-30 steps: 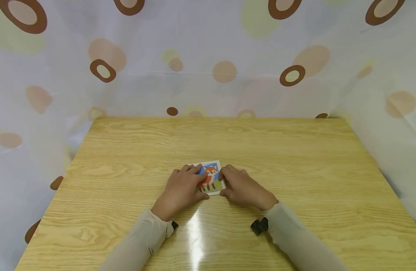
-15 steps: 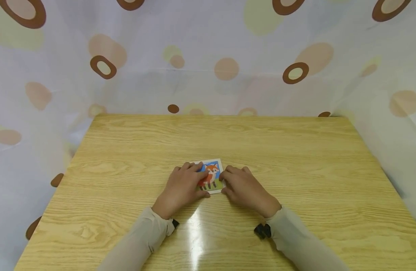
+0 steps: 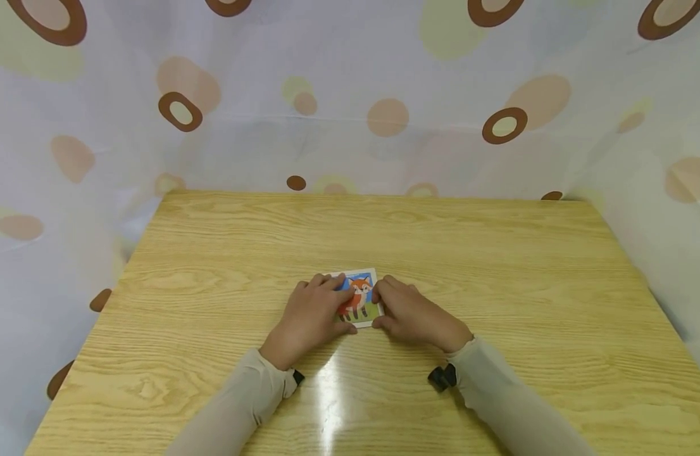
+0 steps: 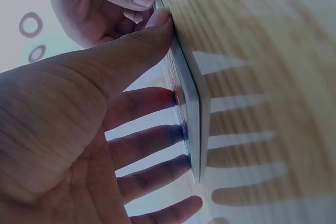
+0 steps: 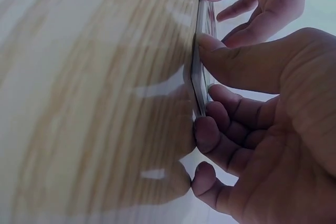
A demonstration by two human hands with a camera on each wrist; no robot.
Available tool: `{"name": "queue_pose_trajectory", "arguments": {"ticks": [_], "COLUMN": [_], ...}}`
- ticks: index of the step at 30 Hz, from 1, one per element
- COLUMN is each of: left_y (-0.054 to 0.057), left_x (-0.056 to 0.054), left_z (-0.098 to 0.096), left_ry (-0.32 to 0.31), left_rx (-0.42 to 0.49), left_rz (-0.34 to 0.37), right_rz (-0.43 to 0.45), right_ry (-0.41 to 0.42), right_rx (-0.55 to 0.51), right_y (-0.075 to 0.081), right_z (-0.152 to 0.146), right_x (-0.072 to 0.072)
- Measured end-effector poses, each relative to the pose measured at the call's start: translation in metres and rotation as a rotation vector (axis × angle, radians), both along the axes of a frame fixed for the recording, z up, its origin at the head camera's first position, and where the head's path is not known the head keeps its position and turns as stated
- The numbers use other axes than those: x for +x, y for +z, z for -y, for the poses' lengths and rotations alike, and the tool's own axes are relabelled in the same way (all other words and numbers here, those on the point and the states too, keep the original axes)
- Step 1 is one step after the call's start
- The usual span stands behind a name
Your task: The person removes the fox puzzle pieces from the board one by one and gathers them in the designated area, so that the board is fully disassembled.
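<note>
A small square picture board [image 3: 368, 310] with a white border lies flat on the table. It shows a fox on green ground under a blue sky. My left hand [image 3: 306, 316] rests on its left part with straight, spread fingers across the picture, covering that side. In the left wrist view the left thumb [image 4: 157, 22] touches the board's near edge. At the right end, my right hand [image 3: 415, 315] grips the board, fingers curled at the side. The right wrist view has the right thumb [image 5: 212, 45] against the near edge. The board looks two layers thick there.
The wood-grain table [image 3: 469, 247] stretches around the hands. A pale curtain [image 3: 338, 76] with brown and peach spots hangs behind and at both sides. A black wrist device [image 3: 442, 377] sits below the right sleeve, and light glares on the near table.
The head view has shifted slightly, so everything sits a little further right. Both hands keep their places on the fox board, with hardly any movement of the fingers.
</note>
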State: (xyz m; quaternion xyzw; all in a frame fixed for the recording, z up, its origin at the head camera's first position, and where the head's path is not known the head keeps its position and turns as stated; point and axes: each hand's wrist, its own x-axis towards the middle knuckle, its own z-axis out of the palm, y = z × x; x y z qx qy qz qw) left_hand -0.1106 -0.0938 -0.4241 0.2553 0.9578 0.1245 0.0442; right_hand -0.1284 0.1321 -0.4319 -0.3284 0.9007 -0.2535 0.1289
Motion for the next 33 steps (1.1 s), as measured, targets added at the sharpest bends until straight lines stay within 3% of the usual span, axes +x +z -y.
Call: {"name": "queue_pose_trajectory", "arguments": {"ticks": [11, 22, 33], "left_y": [0.001, 0.000, -0.004], "left_x": [0.001, 0.007, 0.006], "left_z": [-0.001, -0.003, -0.001], "left_ry": [0.000, -0.049, -0.058], "left_rx": [-0.026, -0.084, -0.069], "left_rz": [-0.005, -0.024, -0.031], "right_rz": [0.036, 0.093, 0.137], "right_ry": [-0.006, -0.011, 0.011], "right_rx": [0.001, -0.022, -0.056], "right_y": [0.000, 0.005, 0.007], "right_z": [0.001, 0.003, 0.001], "right_x": [0.000, -0.005, -0.012]}}
